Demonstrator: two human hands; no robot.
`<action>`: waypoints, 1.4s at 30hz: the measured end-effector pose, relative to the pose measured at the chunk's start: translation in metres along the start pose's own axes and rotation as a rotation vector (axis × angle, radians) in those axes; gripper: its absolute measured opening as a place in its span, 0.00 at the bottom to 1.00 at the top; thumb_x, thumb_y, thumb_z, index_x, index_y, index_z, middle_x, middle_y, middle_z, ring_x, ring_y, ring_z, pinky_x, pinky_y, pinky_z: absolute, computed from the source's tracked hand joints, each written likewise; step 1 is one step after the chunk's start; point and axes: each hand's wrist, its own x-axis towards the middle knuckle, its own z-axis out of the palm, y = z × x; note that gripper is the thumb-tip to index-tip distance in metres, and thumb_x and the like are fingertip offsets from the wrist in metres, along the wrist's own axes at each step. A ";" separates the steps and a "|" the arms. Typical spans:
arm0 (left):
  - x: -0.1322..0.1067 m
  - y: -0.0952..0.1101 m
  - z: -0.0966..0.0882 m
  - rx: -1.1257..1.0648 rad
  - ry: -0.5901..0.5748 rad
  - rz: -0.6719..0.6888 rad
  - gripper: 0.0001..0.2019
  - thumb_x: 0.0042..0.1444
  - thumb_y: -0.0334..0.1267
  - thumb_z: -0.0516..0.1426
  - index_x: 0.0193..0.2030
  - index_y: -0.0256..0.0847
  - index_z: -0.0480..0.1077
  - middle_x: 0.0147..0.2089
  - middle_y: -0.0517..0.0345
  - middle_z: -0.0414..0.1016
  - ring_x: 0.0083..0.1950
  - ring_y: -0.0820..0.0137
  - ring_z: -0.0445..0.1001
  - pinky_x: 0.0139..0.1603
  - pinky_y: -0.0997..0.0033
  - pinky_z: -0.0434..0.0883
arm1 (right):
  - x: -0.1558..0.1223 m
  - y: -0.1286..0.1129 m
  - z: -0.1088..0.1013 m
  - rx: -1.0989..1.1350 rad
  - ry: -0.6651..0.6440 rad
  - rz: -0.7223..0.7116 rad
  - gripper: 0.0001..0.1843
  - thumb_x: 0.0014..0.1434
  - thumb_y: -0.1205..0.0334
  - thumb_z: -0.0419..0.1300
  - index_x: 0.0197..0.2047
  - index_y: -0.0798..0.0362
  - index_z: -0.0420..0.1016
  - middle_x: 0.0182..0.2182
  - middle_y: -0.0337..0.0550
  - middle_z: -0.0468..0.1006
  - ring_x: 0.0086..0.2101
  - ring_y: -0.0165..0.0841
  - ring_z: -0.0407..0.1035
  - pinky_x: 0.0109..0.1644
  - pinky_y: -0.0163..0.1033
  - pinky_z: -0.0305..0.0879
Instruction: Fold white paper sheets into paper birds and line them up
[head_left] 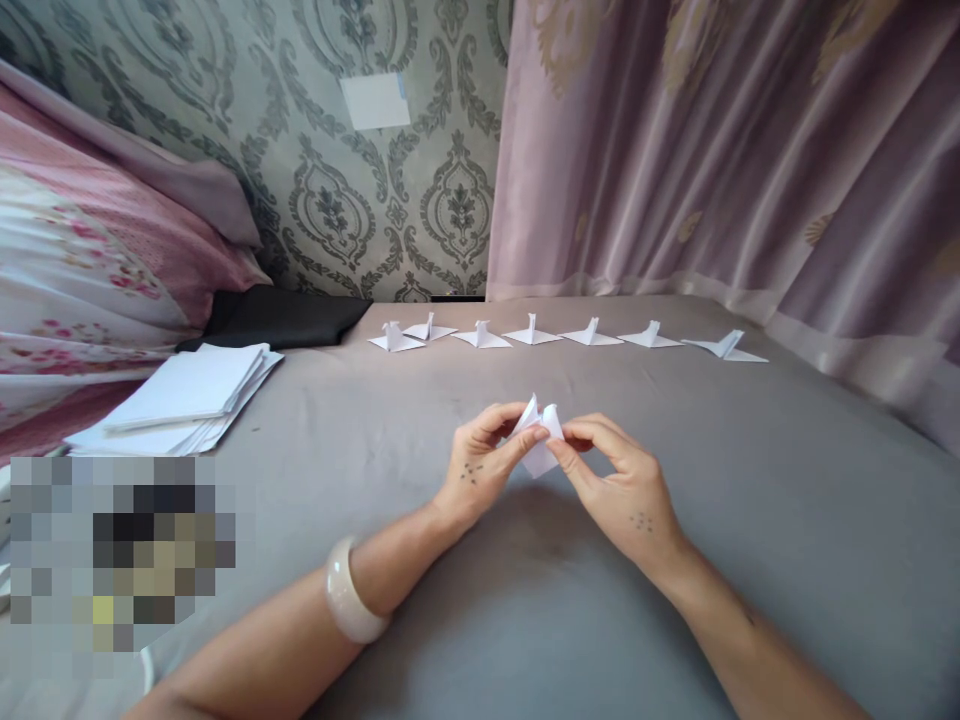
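Note:
A small white folded paper bird (541, 458) is held between my two hands above the grey sheet. My left hand (484, 462) pinches its left side, the thumb pressed on the front of the fold. On the right, my right hand (622, 485) grips the other edge between thumb and fingers. Two pointed paper tips stick up above the thumbs. Behind the hands, several finished-looking paper birds (531, 330) stand in a row with flat wings spread. The fingertips behind the paper are partly hidden.
A stack of white paper (187, 385) lies at the left, beside a black folded item (277, 318). Pink curtains (637, 150) hang at the right, patterned wallpaper (330, 200) behind. A pixelated patch covers the lower left. A pale bangle (352, 592) circles my left wrist.

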 end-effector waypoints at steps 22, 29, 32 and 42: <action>0.000 0.010 -0.002 -0.014 -0.207 0.004 0.08 0.54 0.38 0.63 0.41 0.40 0.79 0.40 0.54 0.75 0.43 0.68 0.72 0.46 0.70 0.69 | -0.004 -0.010 0.000 0.123 0.019 0.197 0.08 0.60 0.58 0.59 0.34 0.47 0.80 0.32 0.40 0.79 0.33 0.32 0.72 0.38 0.37 0.69; 0.001 0.009 -0.004 -0.009 -0.246 -0.014 0.07 0.54 0.38 0.63 0.39 0.40 0.80 0.40 0.53 0.76 0.42 0.68 0.73 0.45 0.70 0.69 | -0.003 -0.008 -0.002 0.154 0.002 0.343 0.10 0.56 0.52 0.63 0.30 0.49 0.78 0.28 0.39 0.78 0.29 0.31 0.72 0.33 0.35 0.68; 0.000 0.008 -0.003 -0.035 -0.270 -0.039 0.07 0.54 0.38 0.63 0.38 0.40 0.80 0.40 0.53 0.76 0.41 0.69 0.73 0.43 0.71 0.69 | -0.003 -0.005 -0.001 0.207 0.048 0.472 0.13 0.50 0.50 0.67 0.32 0.50 0.76 0.26 0.39 0.78 0.27 0.32 0.72 0.30 0.35 0.68; -0.001 0.007 0.003 -0.048 -0.196 -0.110 0.09 0.53 0.41 0.64 0.37 0.37 0.78 0.35 0.56 0.75 0.37 0.72 0.71 0.39 0.74 0.66 | 0.000 -0.002 -0.001 0.126 0.103 0.291 0.08 0.53 0.55 0.65 0.31 0.51 0.77 0.32 0.39 0.73 0.29 0.27 0.67 0.32 0.33 0.65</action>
